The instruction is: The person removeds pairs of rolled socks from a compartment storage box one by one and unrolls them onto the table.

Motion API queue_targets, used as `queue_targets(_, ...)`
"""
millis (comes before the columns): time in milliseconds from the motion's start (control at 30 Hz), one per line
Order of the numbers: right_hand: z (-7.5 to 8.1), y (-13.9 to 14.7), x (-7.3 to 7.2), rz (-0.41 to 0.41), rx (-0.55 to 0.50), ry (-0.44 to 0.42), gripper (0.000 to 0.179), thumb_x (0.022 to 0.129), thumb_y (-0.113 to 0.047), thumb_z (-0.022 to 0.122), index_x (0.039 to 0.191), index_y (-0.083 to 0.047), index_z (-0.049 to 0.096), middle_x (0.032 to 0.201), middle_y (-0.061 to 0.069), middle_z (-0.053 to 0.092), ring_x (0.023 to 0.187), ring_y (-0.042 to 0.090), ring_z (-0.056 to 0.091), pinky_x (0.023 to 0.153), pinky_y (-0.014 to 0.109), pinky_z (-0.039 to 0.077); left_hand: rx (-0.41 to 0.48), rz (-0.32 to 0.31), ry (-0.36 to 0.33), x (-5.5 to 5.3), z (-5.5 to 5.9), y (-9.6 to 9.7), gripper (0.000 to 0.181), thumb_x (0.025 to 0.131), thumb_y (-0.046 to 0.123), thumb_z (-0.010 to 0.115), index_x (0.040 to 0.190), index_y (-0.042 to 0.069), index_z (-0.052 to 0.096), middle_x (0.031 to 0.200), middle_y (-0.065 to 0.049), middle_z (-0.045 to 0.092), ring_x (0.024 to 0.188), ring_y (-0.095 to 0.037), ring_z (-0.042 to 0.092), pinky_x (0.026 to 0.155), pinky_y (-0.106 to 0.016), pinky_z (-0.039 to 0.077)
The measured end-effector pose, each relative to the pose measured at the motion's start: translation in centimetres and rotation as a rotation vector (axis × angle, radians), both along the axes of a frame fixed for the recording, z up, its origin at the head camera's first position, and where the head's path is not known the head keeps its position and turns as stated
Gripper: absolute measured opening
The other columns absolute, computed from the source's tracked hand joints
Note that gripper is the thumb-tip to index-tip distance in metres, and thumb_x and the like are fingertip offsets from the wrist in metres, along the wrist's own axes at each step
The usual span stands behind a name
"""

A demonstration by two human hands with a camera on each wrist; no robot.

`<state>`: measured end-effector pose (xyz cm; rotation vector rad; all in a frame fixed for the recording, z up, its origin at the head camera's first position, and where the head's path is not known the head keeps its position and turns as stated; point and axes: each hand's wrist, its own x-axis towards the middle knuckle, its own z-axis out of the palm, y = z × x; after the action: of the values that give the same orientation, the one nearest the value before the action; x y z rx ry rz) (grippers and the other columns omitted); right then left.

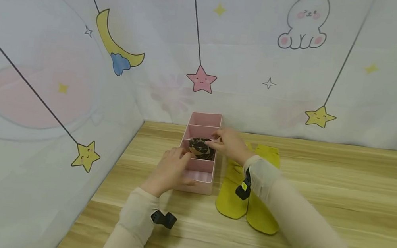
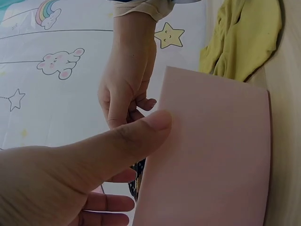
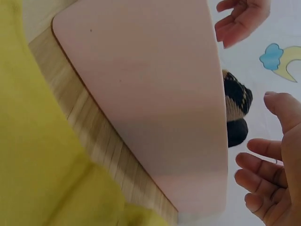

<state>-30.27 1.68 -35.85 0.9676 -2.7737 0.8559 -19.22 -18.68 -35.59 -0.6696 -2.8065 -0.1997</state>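
Observation:
A long pink divided box (image 1: 194, 186) stands on the table, its compartments in a row. In a middle compartment sits a rolled bundle of black and tan patterned fabric (image 1: 201, 149), which looks like folded socks; its top bulges above the box wall in the right wrist view. My left hand (image 1: 169, 170) is at the box's left side, fingers loosely bent near the bundle and thumb over the front compartment. Over the right rim hovers my right hand (image 1: 231, 144), its relaxed fingers apart from the bundle (image 3: 238, 94) in the right wrist view.
A pair of yellow socks (image 1: 233, 193) lies flat on the wooden table (image 1: 338, 201), right of the box and partly under my right forearm. A white cloth with cartoon prints (image 1: 248, 49) hangs behind the table and along its left side. Both wrists wear small black cameras.

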Motion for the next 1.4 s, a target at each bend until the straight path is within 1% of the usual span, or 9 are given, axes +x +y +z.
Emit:
queue_targets(167, 0.0, -1.2, 0.2, 0.005, 0.080, 0.051, 0.048, 0.090, -0.042, 0.063, 0.114, -0.001, 0.065, 0.109, 0.014, 0.070, 0.098, 0.027, 0.065, 0.089, 0.040, 0.052, -0.012, 0.046, -0.055, -0.1, 0.1, -0.5, 0.070, 0.065, 0.046, 0.084, 0.115, 0.003, 0.059, 0.111, -0.018, 0.058, 0.108, -0.035, 0.053, 0.100, -0.049, 0.040)
queue_targets(333, -0.4, -2.0, 0.4, -0.013, 0.151, 0.041, 0.053, 0.089, -0.048, 0.063, 0.118, -0.004, 0.063, 0.114, 0.012, 0.066, 0.104, 0.026, 0.061, 0.094, 0.040, 0.049, 0.009, 0.068, -0.125, 0.0, 0.0, -0.8, 0.072, 0.067, 0.045, 0.083, 0.119, 0.002, 0.059, 0.115, -0.017, 0.058, 0.113, -0.035, 0.052, 0.102, -0.049, 0.039)
queue_targets(467, -0.6, -2.3, 0.6, -0.036, 0.186, 0.032, 0.059, 0.086, -0.050, 0.066, 0.122, -0.004, 0.062, 0.117, 0.012, 0.061, 0.107, 0.026, 0.057, 0.097, 0.041, 0.048, 0.008, 0.073, -0.153, -0.1, 0.0, -0.9, 0.072, 0.068, 0.046, 0.082, 0.121, 0.002, 0.059, 0.117, -0.017, 0.058, 0.114, -0.034, 0.052, 0.103, -0.049, 0.038)
queue_targets(567, -0.7, -2.4, 0.8, -0.054, 0.203, 0.039, 0.061, 0.084, -0.050, 0.067, 0.123, -0.004, 0.062, 0.116, 0.012, 0.060, 0.105, 0.025, 0.056, 0.095, 0.040, 0.049, -0.001, 0.075, -0.149, -0.1, 0.0, -0.8, 0.073, 0.068, 0.047, 0.082, 0.121, 0.002, 0.060, 0.113, -0.015, 0.058, 0.111, -0.033, 0.052, 0.102, -0.048, 0.039)
queue_targets(767, -0.8, -2.4, 1.0, -0.063, 0.213, 0.078, 0.057, 0.082, -0.048, 0.070, 0.117, -0.003, 0.063, 0.111, 0.012, 0.059, 0.100, 0.024, 0.056, 0.090, 0.039, 0.051, -0.012, 0.072, -0.127, -0.1, 0.0, -0.7, 0.069, 0.068, 0.048, 0.082, 0.114, 0.001, 0.062, 0.104, -0.012, 0.057, 0.104, -0.031, 0.052, 0.098, -0.047, 0.040)
queue_targets(900, -0.8, -2.3, 0.9, -0.048, 0.213, 0.081, 0.051, 0.082, -0.043, 0.071, 0.114, -0.005, 0.062, 0.110, 0.011, 0.064, 0.102, 0.025, 0.058, 0.091, 0.039, 0.050, -0.012, 0.076, -0.128, -0.1, 0.1, -0.6, 0.069, 0.068, 0.048, 0.082, 0.113, 0.000, 0.061, 0.108, -0.014, 0.058, 0.106, -0.031, 0.052, 0.097, -0.047, 0.041)
queue_targets(1067, -0.7, -2.2, 0.8, -0.035, 0.198, 0.046, 0.043, 0.084, -0.037, 0.071, 0.111, -0.005, 0.061, 0.106, 0.010, 0.068, 0.098, 0.025, 0.060, 0.090, 0.040, 0.051, -0.011, 0.075, -0.131, -0.2, 0.2, -0.6, 0.073, 0.068, 0.048, 0.082, 0.118, -0.001, 0.060, 0.112, -0.016, 0.058, 0.109, -0.033, 0.052, 0.098, -0.048, 0.041)
queue_targets(1167, -0.5, -2.1, 0.8, -0.042, 0.199, 0.032, 0.043, 0.085, -0.038, 0.071, 0.111, -0.005, 0.061, 0.104, 0.009, 0.067, 0.095, 0.024, 0.060, 0.087, 0.039, 0.051, -0.008, 0.073, -0.129, -0.2, 0.2, -0.6, 0.076, 0.068, 0.048, 0.082, 0.122, -0.001, 0.060, 0.113, -0.016, 0.058, 0.110, -0.033, 0.052, 0.098, -0.047, 0.041)
queue_targets(1400, -0.2, -2.0, 0.9, -0.047, 0.181, 0.028, 0.042, 0.085, -0.038, 0.070, 0.110, -0.006, 0.061, 0.101, 0.008, 0.067, 0.092, 0.022, 0.059, 0.084, 0.038, 0.052, -0.006, 0.075, -0.133, 0.0, 0.4, -0.6, 0.077, 0.068, 0.048, 0.082, 0.124, -0.001, 0.059, 0.112, -0.016, 0.058, 0.109, -0.032, 0.052, 0.097, -0.047, 0.041)
